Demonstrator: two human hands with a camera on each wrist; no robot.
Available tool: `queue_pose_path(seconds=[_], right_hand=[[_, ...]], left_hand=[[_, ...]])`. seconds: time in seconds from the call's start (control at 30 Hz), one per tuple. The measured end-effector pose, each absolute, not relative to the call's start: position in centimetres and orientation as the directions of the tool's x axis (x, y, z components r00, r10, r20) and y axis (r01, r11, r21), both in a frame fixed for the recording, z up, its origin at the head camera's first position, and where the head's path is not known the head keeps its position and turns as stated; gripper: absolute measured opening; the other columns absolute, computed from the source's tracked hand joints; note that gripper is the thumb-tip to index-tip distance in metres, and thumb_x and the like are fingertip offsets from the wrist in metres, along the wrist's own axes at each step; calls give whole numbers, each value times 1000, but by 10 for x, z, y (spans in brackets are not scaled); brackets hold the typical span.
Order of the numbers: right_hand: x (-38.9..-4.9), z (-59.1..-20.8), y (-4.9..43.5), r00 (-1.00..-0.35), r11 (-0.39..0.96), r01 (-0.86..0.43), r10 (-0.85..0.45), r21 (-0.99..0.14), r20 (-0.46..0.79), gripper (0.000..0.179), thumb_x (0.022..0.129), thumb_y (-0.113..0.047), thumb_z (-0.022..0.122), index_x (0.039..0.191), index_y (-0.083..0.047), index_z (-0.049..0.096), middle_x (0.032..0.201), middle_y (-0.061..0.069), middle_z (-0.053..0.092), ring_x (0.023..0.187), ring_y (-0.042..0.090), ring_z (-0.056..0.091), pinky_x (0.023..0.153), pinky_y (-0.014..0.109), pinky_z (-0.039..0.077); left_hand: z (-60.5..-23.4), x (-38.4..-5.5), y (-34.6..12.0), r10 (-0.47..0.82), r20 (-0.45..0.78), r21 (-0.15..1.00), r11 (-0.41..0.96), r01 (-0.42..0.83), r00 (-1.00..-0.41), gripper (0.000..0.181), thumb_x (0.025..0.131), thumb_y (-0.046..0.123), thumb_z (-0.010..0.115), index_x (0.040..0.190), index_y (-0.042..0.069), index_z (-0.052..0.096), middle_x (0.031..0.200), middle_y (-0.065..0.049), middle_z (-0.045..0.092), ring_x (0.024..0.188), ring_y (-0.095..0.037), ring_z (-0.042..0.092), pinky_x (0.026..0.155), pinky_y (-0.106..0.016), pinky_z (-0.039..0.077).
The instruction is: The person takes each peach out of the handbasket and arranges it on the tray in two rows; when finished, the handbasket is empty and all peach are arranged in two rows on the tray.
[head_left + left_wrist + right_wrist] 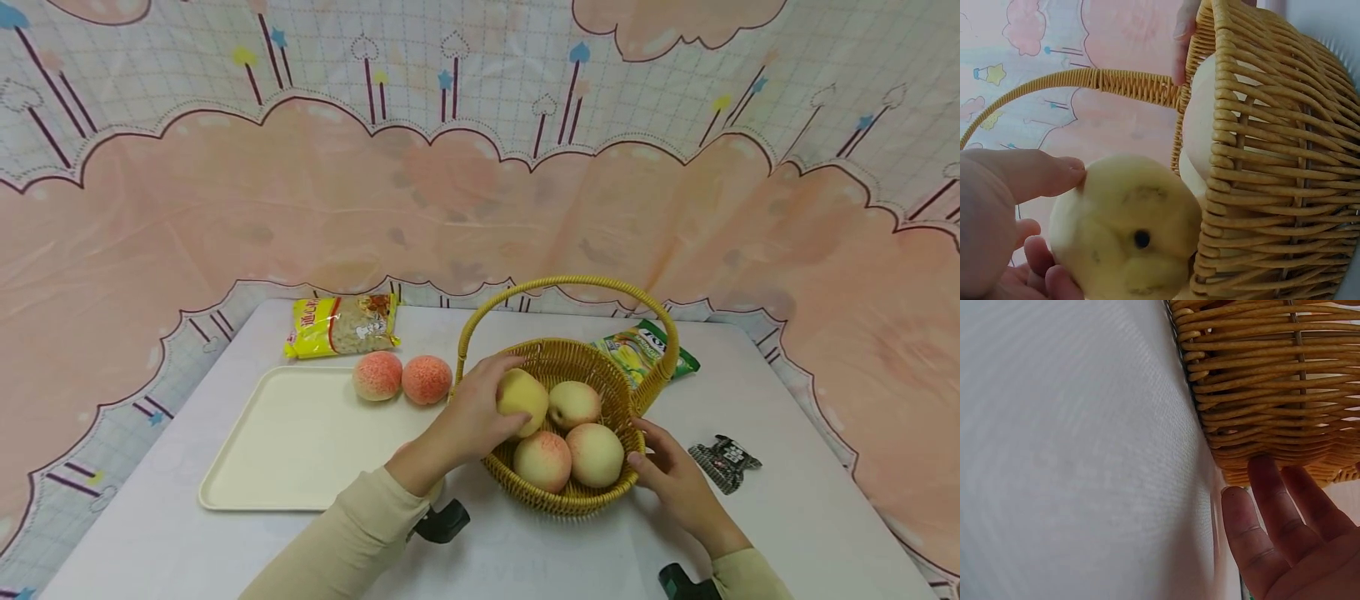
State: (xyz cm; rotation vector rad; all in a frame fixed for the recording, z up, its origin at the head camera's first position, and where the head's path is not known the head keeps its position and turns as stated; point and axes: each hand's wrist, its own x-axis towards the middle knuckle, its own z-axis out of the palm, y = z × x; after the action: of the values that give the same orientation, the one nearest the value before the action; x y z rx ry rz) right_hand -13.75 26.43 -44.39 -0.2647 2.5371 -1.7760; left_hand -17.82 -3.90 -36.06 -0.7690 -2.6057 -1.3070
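My left hand (480, 408) holds a yellow toy peach (522, 402), thumb on one side and fingers on the other, at the left rim of a wicker basket (558, 498). A small dark hole shows in this peach (1129, 231) in the left wrist view. Three other peaches, one of them a pale peach (596, 455), lie inside the basket. At the basket's right rim, my right hand (678, 483) grips the edge with its thumb over the rim. In the right wrist view, several fingers (1282, 512) lie against the woven outer wall.
A cream tray (292, 442) lies to the left, with two reddish peaches (377, 376) at its back right edge. Behind it is a yellow food packet (343, 325). A green packet (637, 346) lies behind the basket, and a small black wrapper (725, 463) to its right. The tall handle (566, 282) arches above the basket.
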Motion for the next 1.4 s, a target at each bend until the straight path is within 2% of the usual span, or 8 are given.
queue_pose_path(seconds=[0.13, 0.23, 0.47, 0.67, 0.97, 1.27, 1.4], right_hand=[[-138, -444, 265, -984, 330, -121, -161, -936, 71, 53, 104, -10, 54, 151, 2, 34, 143, 39, 39, 118, 48, 54, 77, 30, 58], [-138, -445, 266, -985, 331, -119, -161, -936, 68, 53, 104, -10, 53, 152, 2, 33, 144, 38, 39, 118, 48, 54, 77, 30, 58], [-139, -445, 266, -985, 329, -113, -159, -937, 63, 53, 104, -11, 54, 151, 2, 34, 143, 38, 39, 117, 47, 55, 77, 30, 58], [-139, -446, 266, -985, 332, -117, -162, -936, 66, 53, 104, -11, 54, 151, 2, 34, 143, 38, 40, 117, 45, 56, 77, 30, 58], [-139, -444, 265, -986, 340, -101, -156, -935, 50, 54, 104, -13, 54, 152, 1, 33, 144, 37, 39, 119, 48, 54, 77, 29, 57], [-139, -442, 265, -986, 334, -94, -159, -938, 42, 54, 105, -13, 53, 152, 2, 33, 145, 38, 37, 120, 49, 53, 78, 30, 57], [-138, -442, 265, -986, 335, -100, -161, -937, 48, 53, 105, -13, 53, 152, 2, 33, 145, 38, 38, 120, 49, 53, 77, 29, 57]], left_hand=[[-360, -175, -42, 372, 295, 712, 529, 462, -880, 65, 81, 8, 80, 139, -3, 51, 133, -17, 57, 105, -26, 55, 88, -43, 48], [-359, -172, -44, 361, 264, 715, 549, 432, -895, 64, 82, 10, 80, 139, -2, 52, 134, -17, 57, 113, -29, 55, 93, -46, 47], [-363, -167, -50, 328, 242, 695, 597, 399, -913, 60, 80, 16, 84, 133, 4, 59, 131, -11, 61, 112, -32, 52, 90, -47, 47], [-366, -168, -51, 357, 239, 721, 558, 411, -903, 64, 80, 13, 83, 136, 0, 55, 134, -16, 56, 123, -33, 52, 99, -50, 45], [-371, -167, -53, 401, 123, 768, 541, 343, -908, 77, 80, 21, 82, 145, -2, 47, 139, -19, 53, 118, -32, 56, 94, -46, 50], [-369, -172, -52, 450, 96, 760, 544, 357, -888, 81, 78, 25, 81, 145, -1, 45, 136, -16, 55, 111, -28, 59, 89, -43, 51], [-370, -172, -51, 456, 98, 754, 546, 365, -885, 76, 81, 28, 80, 142, -1, 47, 132, -15, 57, 108, -27, 58, 85, -41, 52]])
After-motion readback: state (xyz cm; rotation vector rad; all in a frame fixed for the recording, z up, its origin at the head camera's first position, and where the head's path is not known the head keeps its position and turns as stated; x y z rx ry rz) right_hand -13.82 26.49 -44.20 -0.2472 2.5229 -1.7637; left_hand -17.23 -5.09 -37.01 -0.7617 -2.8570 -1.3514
